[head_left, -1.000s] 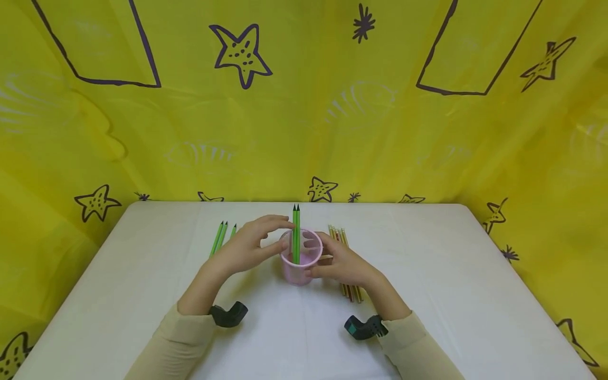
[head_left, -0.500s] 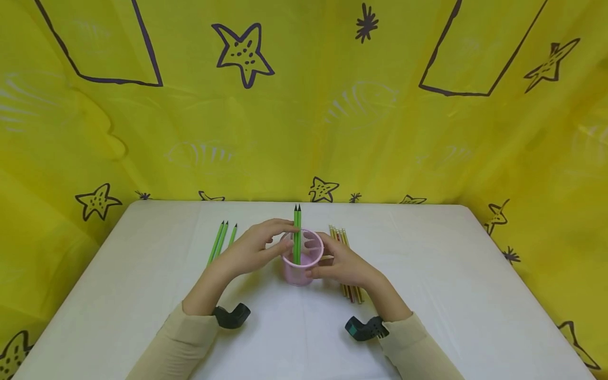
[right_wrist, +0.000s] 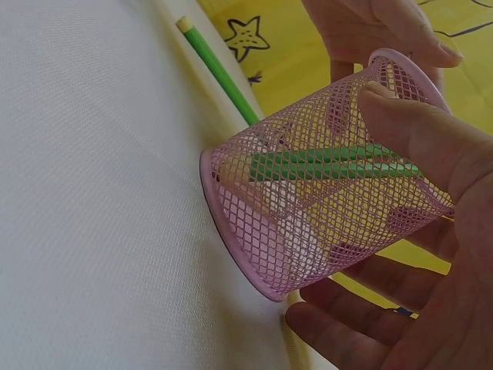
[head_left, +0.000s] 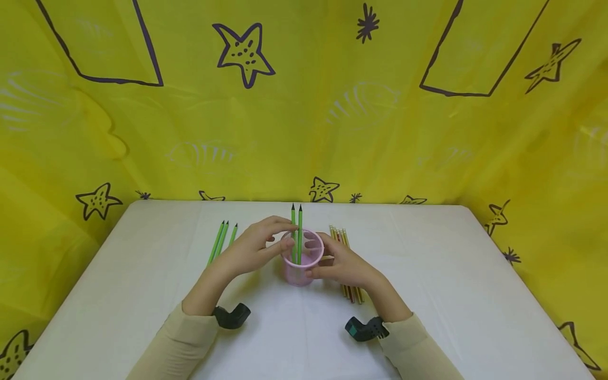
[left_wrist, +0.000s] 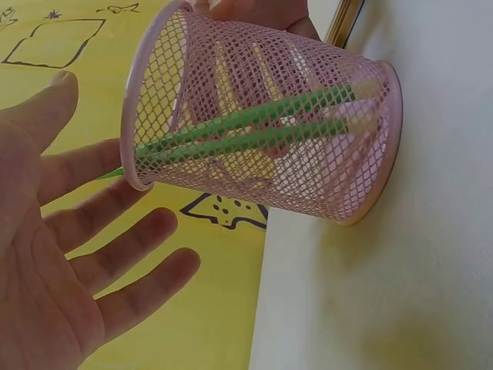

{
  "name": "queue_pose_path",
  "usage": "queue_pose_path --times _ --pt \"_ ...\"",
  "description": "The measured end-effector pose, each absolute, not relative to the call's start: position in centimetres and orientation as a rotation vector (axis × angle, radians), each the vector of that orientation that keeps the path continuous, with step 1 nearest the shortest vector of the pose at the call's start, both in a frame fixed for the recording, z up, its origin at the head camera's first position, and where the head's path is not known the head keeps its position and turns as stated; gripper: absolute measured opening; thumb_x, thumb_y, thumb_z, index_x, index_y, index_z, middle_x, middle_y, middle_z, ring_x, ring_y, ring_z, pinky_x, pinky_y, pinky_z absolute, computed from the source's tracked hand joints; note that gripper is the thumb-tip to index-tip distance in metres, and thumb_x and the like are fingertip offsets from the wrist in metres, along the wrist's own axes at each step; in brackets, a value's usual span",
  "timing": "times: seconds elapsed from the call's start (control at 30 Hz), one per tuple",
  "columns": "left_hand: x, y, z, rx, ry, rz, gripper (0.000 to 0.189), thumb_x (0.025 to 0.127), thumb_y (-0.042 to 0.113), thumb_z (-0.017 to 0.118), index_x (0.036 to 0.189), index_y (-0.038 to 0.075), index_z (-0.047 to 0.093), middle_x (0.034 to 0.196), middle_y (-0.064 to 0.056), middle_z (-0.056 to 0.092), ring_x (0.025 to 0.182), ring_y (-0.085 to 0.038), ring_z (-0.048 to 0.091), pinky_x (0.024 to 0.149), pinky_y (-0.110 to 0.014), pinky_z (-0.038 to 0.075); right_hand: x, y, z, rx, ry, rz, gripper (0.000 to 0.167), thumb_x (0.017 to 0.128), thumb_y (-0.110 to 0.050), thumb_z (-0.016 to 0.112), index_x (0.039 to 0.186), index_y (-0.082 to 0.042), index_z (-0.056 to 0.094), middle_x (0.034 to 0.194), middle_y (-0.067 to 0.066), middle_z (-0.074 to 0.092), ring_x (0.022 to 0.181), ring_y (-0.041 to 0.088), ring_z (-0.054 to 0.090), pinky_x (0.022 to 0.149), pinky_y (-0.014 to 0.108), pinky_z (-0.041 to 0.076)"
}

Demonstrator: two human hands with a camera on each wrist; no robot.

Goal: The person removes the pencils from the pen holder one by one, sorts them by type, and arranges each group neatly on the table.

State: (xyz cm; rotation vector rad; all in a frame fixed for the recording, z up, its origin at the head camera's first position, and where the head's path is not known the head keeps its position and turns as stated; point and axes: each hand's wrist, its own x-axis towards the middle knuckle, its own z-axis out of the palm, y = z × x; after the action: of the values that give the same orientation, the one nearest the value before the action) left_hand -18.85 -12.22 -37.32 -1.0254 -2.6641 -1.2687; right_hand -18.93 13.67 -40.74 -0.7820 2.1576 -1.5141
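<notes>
A pink mesh pencil cup (head_left: 298, 276) stands upright on the white table. My right hand (head_left: 345, 264) holds it from the right, thumb (right_wrist: 408, 123) on the near side and fingers round the far side. Inside the cup are two green pencils (head_left: 300, 232), dark points up and slightly apart at the top. My left hand (head_left: 254, 244) is at the cup's left rim, its fingers extended and spread. In the left wrist view its index finger (left_wrist: 85, 166) is right at the rim beside the pencils, and the thumb stands away from them.
Several green pencils (head_left: 218, 243) lie left of the cup, partly hidden behind my left hand. A bundle of gold-and-red striped pencils (head_left: 352, 293) lies on the right, partly under my right hand. A yellow patterned curtain (head_left: 294, 121) hangs behind the table (head_left: 304, 338).
The two green pencils in the cup stood close together and have now spread apart at their tips. The left fingers have loosened from them; the right hand keeps its hold on the cup.
</notes>
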Motion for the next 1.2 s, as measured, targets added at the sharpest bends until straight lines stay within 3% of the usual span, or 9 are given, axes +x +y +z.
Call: queue_pose_path --times 0.67,1.2 --pt "-18.2 -13.8 -34.6 -0.926 -2.519 -1.282 0.036 0.097 0.027 0.067 0.131 0.016 0.064 0.132 0.001 0.060 0.123 -0.018 0.056 0.095 -0.037 0.056 -18.9 13.6 -40.8 -0.733 2.160 -1.510 0.082 0.082 -0.012 0.082 0.151 -0.018 0.038 0.146 0.014 0.049 0.133 0.036 0.049 0.105 0.045 0.050" --pt "-17.8 -15.0 -33.1 -0.895 -2.380 -1.325 0.033 0.096 0.014 0.068 0.128 0.011 0.065 0.129 -0.002 0.062 0.120 -0.016 0.058 0.094 -0.042 0.057 -19.0 13.5 -40.8 -0.759 2.181 -1.496 0.083 0.082 -0.014 0.082 0.152 -0.016 0.037 0.145 0.013 0.050 0.131 0.037 0.050 0.103 0.045 0.052"
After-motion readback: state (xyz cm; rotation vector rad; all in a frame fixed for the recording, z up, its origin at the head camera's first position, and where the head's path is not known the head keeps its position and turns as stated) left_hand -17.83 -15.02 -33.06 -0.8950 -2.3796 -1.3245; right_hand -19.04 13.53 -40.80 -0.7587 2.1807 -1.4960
